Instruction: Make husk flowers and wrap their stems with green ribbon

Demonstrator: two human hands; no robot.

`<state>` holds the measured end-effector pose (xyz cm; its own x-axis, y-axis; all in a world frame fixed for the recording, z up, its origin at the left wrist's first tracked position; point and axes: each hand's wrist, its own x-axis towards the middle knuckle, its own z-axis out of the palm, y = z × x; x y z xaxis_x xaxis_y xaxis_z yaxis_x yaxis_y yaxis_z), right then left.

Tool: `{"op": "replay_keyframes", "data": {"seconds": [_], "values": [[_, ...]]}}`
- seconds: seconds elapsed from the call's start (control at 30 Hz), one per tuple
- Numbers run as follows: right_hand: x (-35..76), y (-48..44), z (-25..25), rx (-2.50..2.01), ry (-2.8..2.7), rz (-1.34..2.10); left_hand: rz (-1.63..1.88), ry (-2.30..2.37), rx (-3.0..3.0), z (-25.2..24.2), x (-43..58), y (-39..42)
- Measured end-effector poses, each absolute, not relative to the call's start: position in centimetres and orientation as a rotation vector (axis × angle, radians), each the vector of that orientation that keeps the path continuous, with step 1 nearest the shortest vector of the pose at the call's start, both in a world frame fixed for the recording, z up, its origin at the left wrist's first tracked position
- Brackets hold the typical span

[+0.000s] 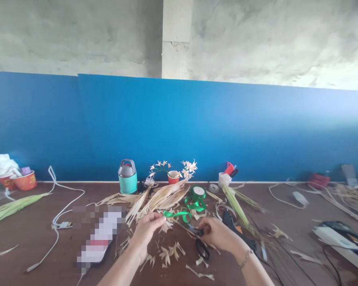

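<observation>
Between thumb and fingers of my left hand [150,227] is the end of a shiny green ribbon [176,214]. The strip curls rightward and back toward its spool [197,191]. My right hand [216,234] grips black-handled scissors [202,249], with one handle loop hanging below the fingers. The blades point left, close to the ribbon; whether they touch it I cannot tell. Dried husk flowers [168,252] lie on the table below my hands. Behind the ribbon spreads a pile of dry corn husks [167,196].
A red paper cup [173,177] holds husk-flower sprays at the back, near a turquoise flask [128,177]. Beside my right forearm lies a black glue gun [237,230]. A partly blurred phone-like object [100,238], white cables [58,210] and green husks [237,206] lie around.
</observation>
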<state>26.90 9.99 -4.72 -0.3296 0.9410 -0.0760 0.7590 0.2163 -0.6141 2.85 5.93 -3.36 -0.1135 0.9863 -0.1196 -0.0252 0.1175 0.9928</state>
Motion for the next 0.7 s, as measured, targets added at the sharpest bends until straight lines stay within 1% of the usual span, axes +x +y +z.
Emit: {"op": "replay_keyframes", "data": {"seconds": [0.13, 0.2, 0.23, 0.3, 0.43, 0.6, 0.7], "values": [[24.2, 8.5, -2.4, -1.306, -1.972, 0.621, 1.214, 1.317, 1.078, -3.5, 3.1, 5.9], [22.2, 7.5, -1.5, -1.173, -1.948, 0.514, 1.225, 1.299, 1.118, -3.8, 3.2, 6.0], [21.2, 7.2, -1.2, -1.108, -1.965, 0.515, 1.229, 1.288, 1.145, -3.9, 3.2, 6.0], [19.6, 6.9, -1.2, -1.047, -2.002, 0.587, 1.22, 1.279, 1.195, -3.9, 3.3, 6.0], [17.9, 7.5, -2.3, -1.087, -1.995, 0.794, 1.171, 1.306, 1.297, -3.8, 3.5, 6.0], [17.9, 8.5, -3.3, -1.048, -1.909, 0.803, 1.169, 1.347, 1.439, -3.6, 3.4, 5.9], [18.3, 8.7, -3.6, -1.083, -1.828, 0.926, 1.167, 1.381, 1.443, -3.5, 3.4, 5.7]]}}
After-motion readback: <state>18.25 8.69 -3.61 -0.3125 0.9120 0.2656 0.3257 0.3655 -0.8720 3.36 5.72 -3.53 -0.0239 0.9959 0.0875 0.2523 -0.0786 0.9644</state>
